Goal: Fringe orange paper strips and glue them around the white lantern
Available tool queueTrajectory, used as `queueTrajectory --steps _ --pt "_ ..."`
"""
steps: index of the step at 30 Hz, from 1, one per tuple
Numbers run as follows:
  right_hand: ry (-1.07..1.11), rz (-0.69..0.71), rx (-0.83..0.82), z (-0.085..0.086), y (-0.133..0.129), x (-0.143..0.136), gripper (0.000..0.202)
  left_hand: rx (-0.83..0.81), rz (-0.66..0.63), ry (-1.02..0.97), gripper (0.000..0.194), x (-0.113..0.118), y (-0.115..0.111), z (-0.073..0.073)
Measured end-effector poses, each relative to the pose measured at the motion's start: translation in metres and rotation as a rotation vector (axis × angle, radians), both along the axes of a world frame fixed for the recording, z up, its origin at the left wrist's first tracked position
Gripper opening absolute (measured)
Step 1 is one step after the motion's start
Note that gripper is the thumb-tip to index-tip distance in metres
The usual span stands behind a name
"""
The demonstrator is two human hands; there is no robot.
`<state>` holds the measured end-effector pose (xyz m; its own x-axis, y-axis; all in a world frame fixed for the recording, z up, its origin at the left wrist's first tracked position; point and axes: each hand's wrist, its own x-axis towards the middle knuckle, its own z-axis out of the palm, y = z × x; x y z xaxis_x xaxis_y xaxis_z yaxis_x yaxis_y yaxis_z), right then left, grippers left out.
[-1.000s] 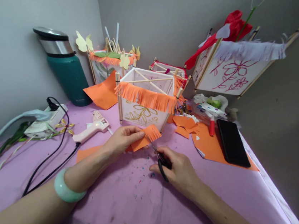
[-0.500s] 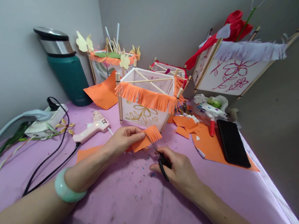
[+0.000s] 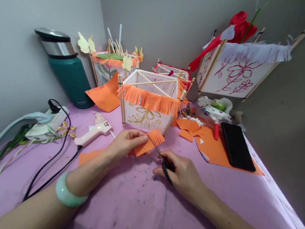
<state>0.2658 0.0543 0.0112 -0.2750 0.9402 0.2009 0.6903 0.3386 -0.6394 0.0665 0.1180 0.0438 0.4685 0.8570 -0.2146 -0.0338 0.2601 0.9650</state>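
Between thumb and fingers, my left hand (image 3: 127, 143) pinches a small piece of orange paper (image 3: 143, 146) with thin slits along its upper right edge. My right hand (image 3: 181, 171) grips black-handled scissors (image 3: 167, 167), whose blades reach the paper beside the slits. Just behind the paper stands a white box lantern (image 3: 144, 115) on wooden sticks, with orange fringe (image 3: 151, 100) round its top and a yellow flower drawn on its front.
A pink glue gun (image 3: 92, 132), a power strip (image 3: 48, 124) and a teal bottle (image 3: 70, 79) are at left. At right, a black phone (image 3: 238, 146) lies on orange paper (image 3: 211, 154). Other lanterns stand behind, and a large one (image 3: 236, 74) is at upper right.
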Motion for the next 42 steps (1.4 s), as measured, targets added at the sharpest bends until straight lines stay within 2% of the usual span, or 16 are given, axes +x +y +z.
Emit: queueTrajectory --steps 8,14,23,42 --pt "-0.018 -0.004 -0.005 0.0023 -0.0020 0.0006 0.032 -0.007 -0.013 -0.017 0.024 -0.0013 0.0008 -0.0026" --pt "-0.023 -0.001 -0.009 0.0029 -0.0015 0.0005 0.035 -0.030 0.064 -0.084 0.022 -0.0019 0.0011 -0.0009" --pt "-0.048 0.011 -0.002 0.0065 -0.0026 0.0000 0.032 0.022 0.139 -0.108 0.023 -0.0041 0.0044 -0.0032" --pt "-0.059 0.011 0.011 0.0061 -0.0024 -0.0001 0.029 -0.034 0.095 -0.121 0.021 0.0001 -0.0001 0.0002"
